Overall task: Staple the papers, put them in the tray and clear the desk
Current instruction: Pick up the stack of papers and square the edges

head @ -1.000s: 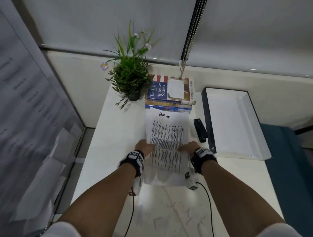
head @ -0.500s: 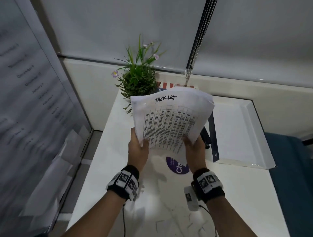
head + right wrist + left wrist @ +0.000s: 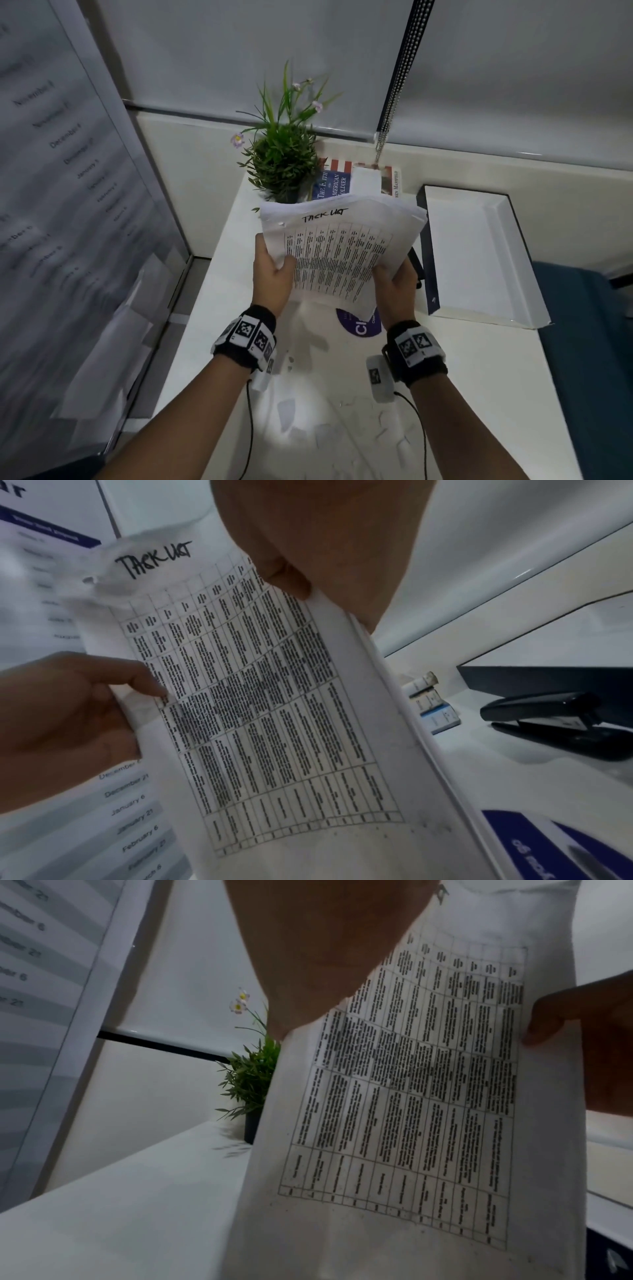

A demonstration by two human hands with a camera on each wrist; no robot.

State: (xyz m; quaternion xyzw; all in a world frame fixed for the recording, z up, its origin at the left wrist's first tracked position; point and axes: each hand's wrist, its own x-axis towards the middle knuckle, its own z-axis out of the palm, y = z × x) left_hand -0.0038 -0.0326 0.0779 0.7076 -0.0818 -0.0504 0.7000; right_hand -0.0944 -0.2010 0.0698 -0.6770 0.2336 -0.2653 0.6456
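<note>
Gripping papers (image 3: 342, 253) w/ both hands, left hand (image 3: 272, 277) & right hand (image 3: 394, 291), thumbs on top

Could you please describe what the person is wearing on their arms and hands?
Each bare forearm carries a black wristband with white square-patterned marker tags, left hand, right hand. A small white tagged unit hangs under each wrist, trailing a thin black cable. White sleeve edges show near the elbows.

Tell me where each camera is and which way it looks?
Head: on the head, looking down at the desk; both forearms, left hand, right hand.
Left wrist: beside the left hand, facing the papers and plant.
Right wrist: beside the right hand, facing papers, stapler.
All share the papers.
</note>
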